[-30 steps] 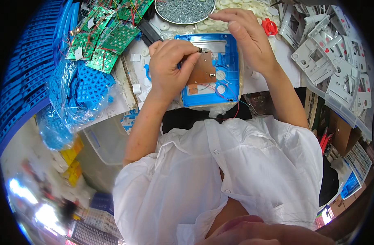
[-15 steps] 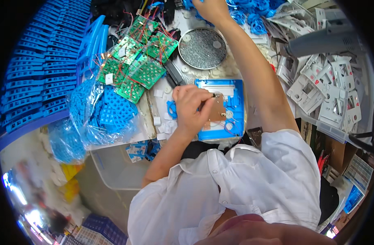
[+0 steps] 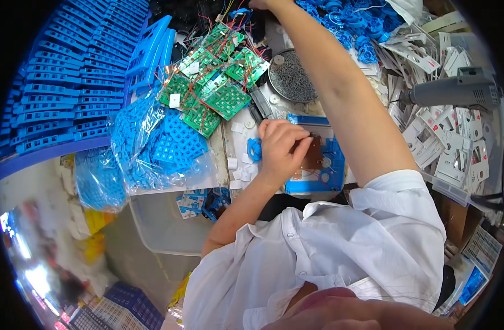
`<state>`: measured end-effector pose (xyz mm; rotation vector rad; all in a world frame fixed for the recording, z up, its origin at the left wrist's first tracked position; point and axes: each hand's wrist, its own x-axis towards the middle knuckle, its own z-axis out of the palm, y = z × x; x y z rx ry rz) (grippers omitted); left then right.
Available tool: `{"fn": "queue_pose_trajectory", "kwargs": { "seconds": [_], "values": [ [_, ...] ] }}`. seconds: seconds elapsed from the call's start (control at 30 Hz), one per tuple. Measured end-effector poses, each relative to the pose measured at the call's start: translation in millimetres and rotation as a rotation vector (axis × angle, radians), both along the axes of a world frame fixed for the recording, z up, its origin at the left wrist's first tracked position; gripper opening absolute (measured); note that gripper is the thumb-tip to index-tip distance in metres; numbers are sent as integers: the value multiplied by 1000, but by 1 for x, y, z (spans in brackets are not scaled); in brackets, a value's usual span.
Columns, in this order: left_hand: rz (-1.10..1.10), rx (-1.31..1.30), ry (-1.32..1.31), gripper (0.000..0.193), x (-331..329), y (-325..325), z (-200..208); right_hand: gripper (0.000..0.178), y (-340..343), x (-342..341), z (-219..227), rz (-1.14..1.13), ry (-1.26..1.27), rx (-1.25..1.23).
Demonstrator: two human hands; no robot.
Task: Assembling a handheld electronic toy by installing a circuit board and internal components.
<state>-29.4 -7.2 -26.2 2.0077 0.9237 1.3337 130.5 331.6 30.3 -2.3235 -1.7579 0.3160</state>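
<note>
My left hand (image 3: 285,147) is closed, thumb and finger pinching the upper edge of a brown circuit board (image 3: 313,154). The board lies tilted over an open blue plastic casing (image 3: 333,179), with thin wires and small white round parts inside it. My right arm stretches far forward across the bench. Only part of my right hand (image 3: 267,3) shows at the top edge, near black parts and wires, and its fingers are cut off. Beside my left hand lie a blue plastic ring piece (image 3: 254,149) and small white blocks (image 3: 238,175).
Green circuit boards (image 3: 221,99) with red wires are piled left of a round tray of small metal pieces (image 3: 291,77). Bagged blue keypads (image 3: 175,143) and stacked blue casings (image 3: 53,93) fill the left. A grey power tool (image 3: 455,88) hangs over white panels (image 3: 450,148) at right.
My right hand has moved left from the blue ring pieces toward the black parts, partly leaving the picture. My left hand stays at the brown board. The whole view has shifted somewhat.
</note>
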Motion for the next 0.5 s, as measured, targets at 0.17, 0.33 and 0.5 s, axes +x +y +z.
{"fn": "queue_pose_trajectory", "kwargs": {
  "seconds": [0.17, 0.33, 0.5],
  "values": [
    [-44, 1, -29, 13, 6, 4, 2, 45, -88, 39, 32, 66, 441, 525],
    [-12, -5, -29, 12, -5, 7, -3, 39, -260, 72, 17, 189, 1166, 278],
    [-17, -40, -49, 11, -3, 2, -5, 47, -389, 70, 33, 16, 1300, -20]
  ]
}}
